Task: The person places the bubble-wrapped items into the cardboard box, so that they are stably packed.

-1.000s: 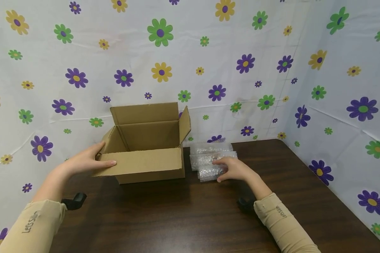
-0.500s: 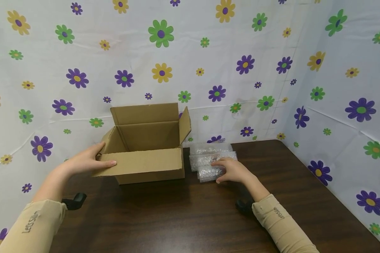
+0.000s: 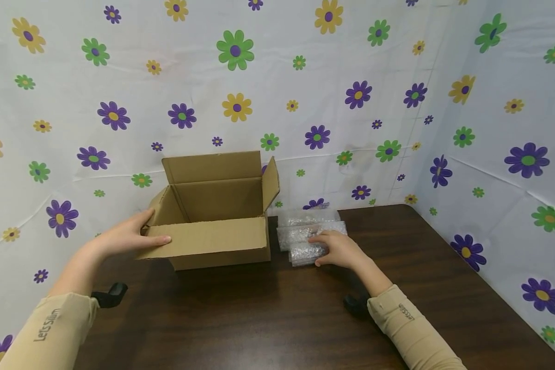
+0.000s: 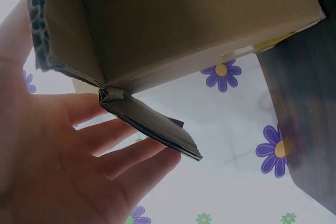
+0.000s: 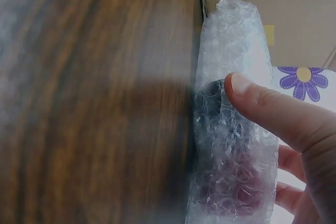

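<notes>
Right hand (image 3: pixel 339 250) — half-curled; round bubble-wrap (image 3: pixel 304 254)

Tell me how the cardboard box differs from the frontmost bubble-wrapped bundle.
The cardboard box is brown and opaque; the bundle is see-through outside, with dark and reddish patches inside. The box stands open; the bundle lies wrapped up. The box is much larger than the bundle. Both rest on the dark table.

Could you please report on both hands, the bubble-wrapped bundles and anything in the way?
Left hand holding open carton. Right hand gripping nearest bubble-wrapped bundle. Carton's raised right flap between bundle and opening.
</notes>
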Motion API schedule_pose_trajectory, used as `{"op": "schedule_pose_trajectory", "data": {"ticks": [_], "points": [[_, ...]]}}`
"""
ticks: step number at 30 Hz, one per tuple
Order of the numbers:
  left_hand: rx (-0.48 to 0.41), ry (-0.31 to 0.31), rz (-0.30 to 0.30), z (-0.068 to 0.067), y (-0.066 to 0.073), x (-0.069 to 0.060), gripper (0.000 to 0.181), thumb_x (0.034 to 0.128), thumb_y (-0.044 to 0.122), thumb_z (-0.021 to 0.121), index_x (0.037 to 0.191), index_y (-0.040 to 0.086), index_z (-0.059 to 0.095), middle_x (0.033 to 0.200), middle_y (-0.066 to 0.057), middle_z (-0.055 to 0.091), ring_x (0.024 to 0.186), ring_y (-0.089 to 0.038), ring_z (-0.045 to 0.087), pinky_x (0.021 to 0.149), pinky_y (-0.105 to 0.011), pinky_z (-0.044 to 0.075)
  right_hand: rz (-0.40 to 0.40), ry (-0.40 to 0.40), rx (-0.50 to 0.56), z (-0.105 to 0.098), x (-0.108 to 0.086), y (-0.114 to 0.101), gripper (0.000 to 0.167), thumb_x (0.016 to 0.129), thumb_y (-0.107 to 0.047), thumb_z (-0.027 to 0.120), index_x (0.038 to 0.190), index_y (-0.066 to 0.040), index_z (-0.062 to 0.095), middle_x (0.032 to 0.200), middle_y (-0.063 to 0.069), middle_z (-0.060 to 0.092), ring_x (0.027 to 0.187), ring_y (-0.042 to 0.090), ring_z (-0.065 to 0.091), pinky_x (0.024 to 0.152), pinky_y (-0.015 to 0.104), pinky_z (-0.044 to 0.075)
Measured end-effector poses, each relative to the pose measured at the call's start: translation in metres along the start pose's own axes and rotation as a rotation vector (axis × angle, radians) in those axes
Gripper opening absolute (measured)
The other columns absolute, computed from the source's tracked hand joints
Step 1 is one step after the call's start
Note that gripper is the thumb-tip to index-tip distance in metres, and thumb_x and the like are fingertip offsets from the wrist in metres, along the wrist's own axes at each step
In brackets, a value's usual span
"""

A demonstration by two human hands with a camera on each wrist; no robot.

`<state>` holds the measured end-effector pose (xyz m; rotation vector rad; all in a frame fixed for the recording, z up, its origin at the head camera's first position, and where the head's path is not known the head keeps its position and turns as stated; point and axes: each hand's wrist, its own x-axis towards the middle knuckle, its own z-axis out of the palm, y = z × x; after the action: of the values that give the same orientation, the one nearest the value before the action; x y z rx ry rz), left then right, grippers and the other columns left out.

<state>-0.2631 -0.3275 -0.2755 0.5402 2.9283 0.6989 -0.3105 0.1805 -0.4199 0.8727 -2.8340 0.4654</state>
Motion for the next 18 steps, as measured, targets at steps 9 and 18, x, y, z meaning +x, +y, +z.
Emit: {"op": "schedule_pose_trajectory", "data": {"ticks": [9,18], "points": [[0.005,-0.005,0.001,-0.001,0.002,0.001,0.102,0.0883,0.041,0.069,0.147,-0.016,0.008,0.148,-0.043,0.015,0.134,-0.058,0.018,0.103,-0.069,0.023,0.017,-0.018,0.049,-0.011,-0.001,0.0,0.055,0.075,-0.031,0.084,0.124,-0.015,0.068,0.123,0.01,0.063,0.111,0.029,0.059,0.09,0.048,0.049],[0.004,-0.009,-0.002,-0.001,-0.001,0.001,0.103,0.0886,0.042,0.068,0.148,-0.016,0.007,0.148,-0.042,0.014,0.134,-0.059,0.017,0.104,-0.069,0.022,0.041,-0.013,0.088,-0.024,-0.003,-0.002,0.056,0.076,-0.029,0.084,0.127,-0.015,0.066,0.126,0.01,0.063,0.108,0.027,0.061,0.089,0.048,0.05]]}}
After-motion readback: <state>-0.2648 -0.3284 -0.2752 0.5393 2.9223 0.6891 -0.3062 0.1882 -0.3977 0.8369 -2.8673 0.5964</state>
